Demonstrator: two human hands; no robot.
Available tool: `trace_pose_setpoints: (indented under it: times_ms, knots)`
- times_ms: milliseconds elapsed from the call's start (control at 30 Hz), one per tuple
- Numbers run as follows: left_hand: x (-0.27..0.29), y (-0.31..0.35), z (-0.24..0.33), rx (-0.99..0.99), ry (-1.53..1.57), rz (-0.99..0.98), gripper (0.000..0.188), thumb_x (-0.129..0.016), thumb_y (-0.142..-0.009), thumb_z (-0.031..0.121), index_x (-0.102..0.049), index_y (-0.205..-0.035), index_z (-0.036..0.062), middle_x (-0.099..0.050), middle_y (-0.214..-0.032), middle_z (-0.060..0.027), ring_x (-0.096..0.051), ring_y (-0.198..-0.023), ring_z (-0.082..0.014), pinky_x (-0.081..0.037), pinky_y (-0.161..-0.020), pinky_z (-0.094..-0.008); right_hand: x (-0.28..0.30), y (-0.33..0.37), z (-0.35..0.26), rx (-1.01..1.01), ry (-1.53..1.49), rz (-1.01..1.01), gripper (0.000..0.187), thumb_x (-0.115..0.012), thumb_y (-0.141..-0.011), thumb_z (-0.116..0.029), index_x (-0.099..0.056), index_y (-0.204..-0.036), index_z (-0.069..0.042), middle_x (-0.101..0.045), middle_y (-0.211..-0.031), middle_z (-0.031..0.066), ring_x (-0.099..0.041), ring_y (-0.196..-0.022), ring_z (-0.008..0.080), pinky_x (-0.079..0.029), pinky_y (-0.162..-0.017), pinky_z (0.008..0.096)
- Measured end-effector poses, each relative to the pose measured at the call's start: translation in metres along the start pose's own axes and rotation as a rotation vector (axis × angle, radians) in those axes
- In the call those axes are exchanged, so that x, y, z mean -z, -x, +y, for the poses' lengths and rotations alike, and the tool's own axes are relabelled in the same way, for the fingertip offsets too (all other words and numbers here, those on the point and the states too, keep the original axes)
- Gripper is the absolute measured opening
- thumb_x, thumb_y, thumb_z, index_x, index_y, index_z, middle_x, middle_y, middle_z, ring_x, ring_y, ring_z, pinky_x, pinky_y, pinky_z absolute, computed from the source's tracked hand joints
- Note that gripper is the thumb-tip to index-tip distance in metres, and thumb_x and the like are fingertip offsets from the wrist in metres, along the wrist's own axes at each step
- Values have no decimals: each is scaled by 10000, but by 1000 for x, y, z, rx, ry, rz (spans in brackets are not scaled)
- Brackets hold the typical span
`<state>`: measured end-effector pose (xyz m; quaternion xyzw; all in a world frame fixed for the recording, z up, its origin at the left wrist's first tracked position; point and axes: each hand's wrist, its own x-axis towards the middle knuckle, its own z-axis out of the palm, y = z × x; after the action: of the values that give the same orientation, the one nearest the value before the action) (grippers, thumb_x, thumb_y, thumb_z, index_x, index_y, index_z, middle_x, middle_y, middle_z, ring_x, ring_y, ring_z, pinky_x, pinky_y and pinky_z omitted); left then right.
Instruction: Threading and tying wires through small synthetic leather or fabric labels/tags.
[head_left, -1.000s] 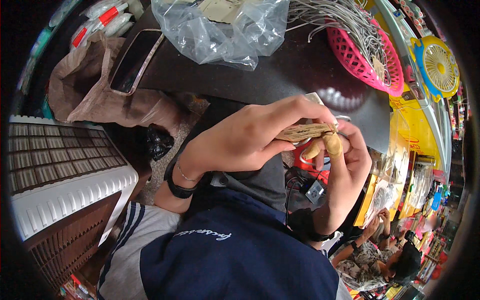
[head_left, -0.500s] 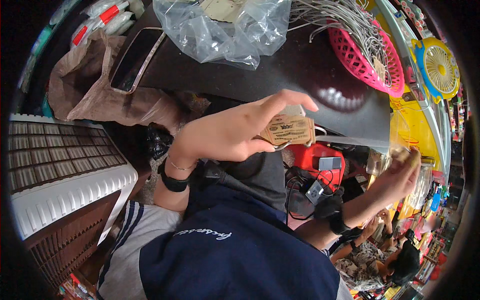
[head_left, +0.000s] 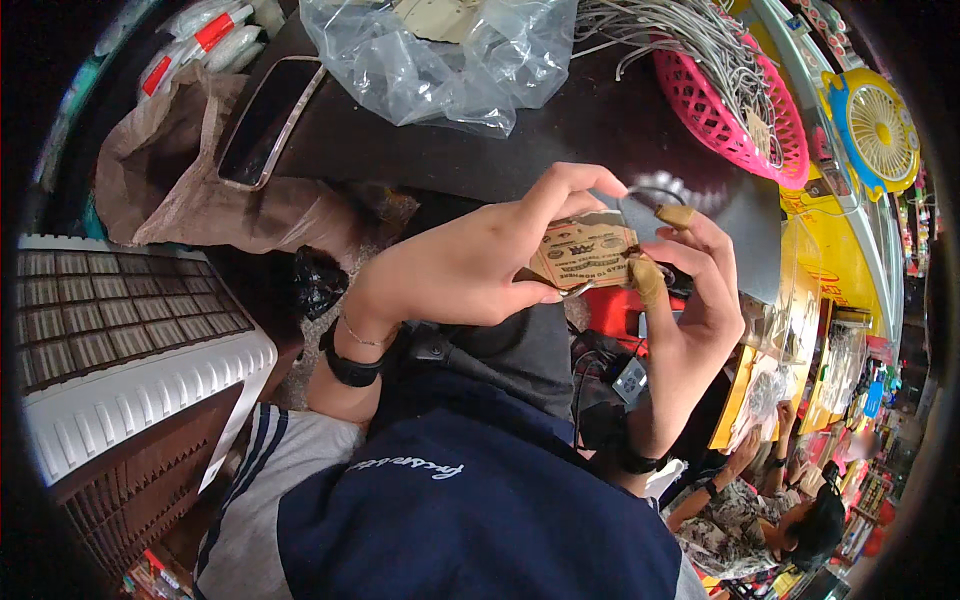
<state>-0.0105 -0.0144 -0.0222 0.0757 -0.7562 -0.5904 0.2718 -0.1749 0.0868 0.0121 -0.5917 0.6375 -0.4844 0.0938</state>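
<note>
My left hand is closed around a small stack of tan cardboard hang tags with dark print, thumb below and index finger arched over the top. A bit of cord or wire shows at the lower edge of the stack. At its right end, my right hand has its fingers bent in, with tan finger cots on the thumb and a fingertip. A thin cord loops above, between the two hands, and appears caught in my right fingers. Exactly where the cord is pinched is hard to see.
On the dark table lie a clear plastic bag with pale cards, a phone and a pink basket of grey cords. A yellow-blue fan stands far right, an air cooler left. Another person sits lower right.
My right hand has come in from the right to the end of the hang tags, where a cord loop now arches up. My left hand has stayed nearly in place.
</note>
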Motion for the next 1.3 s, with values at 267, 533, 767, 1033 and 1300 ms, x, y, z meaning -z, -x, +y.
trace_pose_setpoints:
  times_ms: [267, 533, 767, 1033, 1300]
  knots:
    - [-3, -1, 5, -72, -100, 4, 824, -648, -677, -160, -192, -1341, 17, -351, -1342, -141, -450, -1241, -241, -374, -993, -332, -2, -2, 1, -28, -39, 17, 203, -687, -677, 77, -656, -861, -2, -610, -1022, 90, -615, -886, 173, -473, -764, 261]
    - [-5, 0, 4, -48, -57, -9, 844, -658, -671, -155, -181, -1343, 24, -400, -1296, -138, -452, -1230, -251, -362, -999, -341, 0, -4, 0, -36, -8, -18, 212, -684, -662, 89, -665, -851, -6, -611, -1041, 92, -612, -917, 182, -472, -782, 264]
    - [4, -7, 3, -153, -18, -19, 526, -678, -676, -88, -489, -1156, 16, -471, -1210, -115, -483, -1144, -229, -377, -966, -317, 12, -12, 7, 70, -109, -50, 259, -589, -837, -74, -607, -1071, 35, -552, -1203, 169, -521, -1146, 248, -366, -993, 359]
    - [6, -2, -1, -3, 703, 238, 622, -742, -712, -1, -446, -1259, 16, -480, -1283, -71, -469, -1171, -139, -380, -996, -284, -2, 9, -7, 123, -143, 119, 231, -631, -700, 99, -582, -915, 29, -506, -1040, 123, -502, -831, 165, -409, -802, 284]
    - [1, -4, -2, -72, 715, 213, 620, -708, -741, -16, -420, -1289, 8, -491, -1269, -78, -484, -1158, -136, -394, -991, -286, -21, 9, -20, 106, -175, -23, 220, -697, -678, 68, -621, -874, 4, -608, -845, 84, -515, -651, 116, -413, -578, 215]
